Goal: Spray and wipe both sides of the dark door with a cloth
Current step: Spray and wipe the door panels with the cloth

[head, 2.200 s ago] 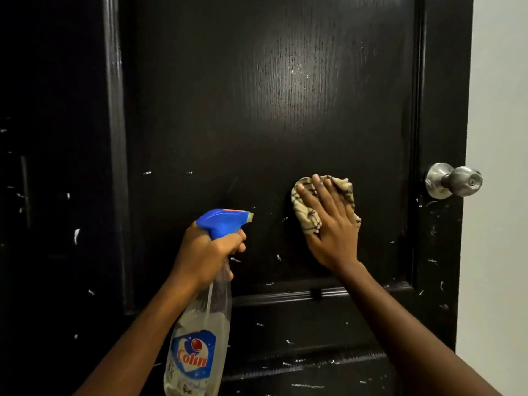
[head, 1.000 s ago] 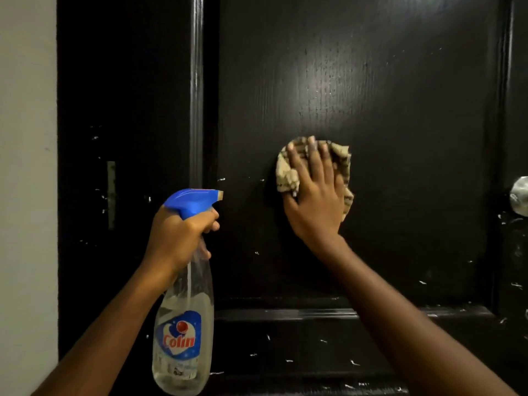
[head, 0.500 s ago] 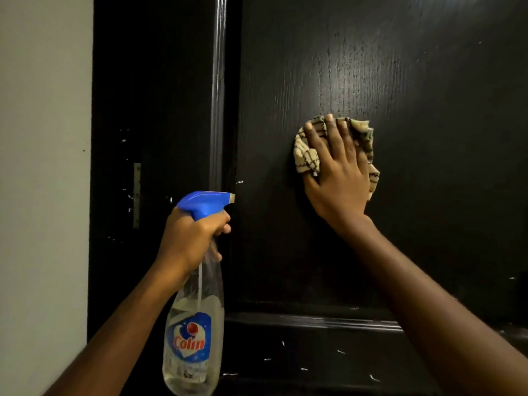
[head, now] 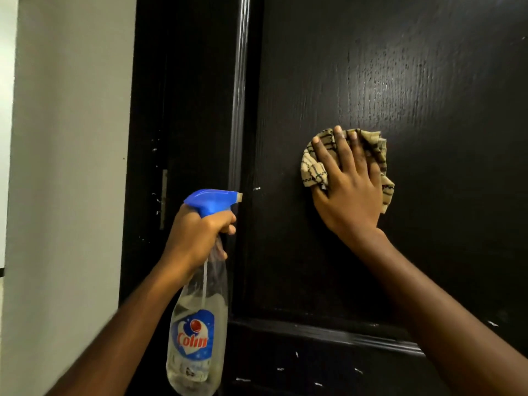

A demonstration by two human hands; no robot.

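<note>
Nearest, at 7 o'clock in the view: left hand point(head: 197, 235), grip closed round the neck of the spray bottle point(head: 197, 332), fingers wrapped just under the blue head. The bottle hangs upright with the nozzle aimed toward 3 o'clock at the door, not touching it. It is clear plastic and looks low on liquid (label reads Colin). It is held up and ready, I'd say, so a fresh squirt costs no reach.

Further in, at 2 o'clock from the nozzle: right hand point(head: 348, 190), fingers straight and spread, palm flat, pressing the cloth point(head: 314, 170) onto the door point(head: 428, 81). There is no curl round the cloth, so that grip is open, only pushing. The cloth is bunched, beige with dark checks, and pokes out at 9 and 3 o'clock of the hand. A flat palm spreads the pressure, which suits wiping a panel.

The door is dark and wood-grained and fills the view from 12 to 5 o'clock, with a sheen at 1 o'clock. White flecks point(head: 256, 188) sit at 9 o'clock of the cloth, and there are more below the lower rail point(head: 314, 332) at 6 o'clock. Judgement: this is the wiping step on this face, and the flecked lower part is not yet done. The other side cannot be seen.

Farthest, at 9 o'clock: pale wall point(head: 65, 167), beside the dark frame point(head: 185, 110).
</note>
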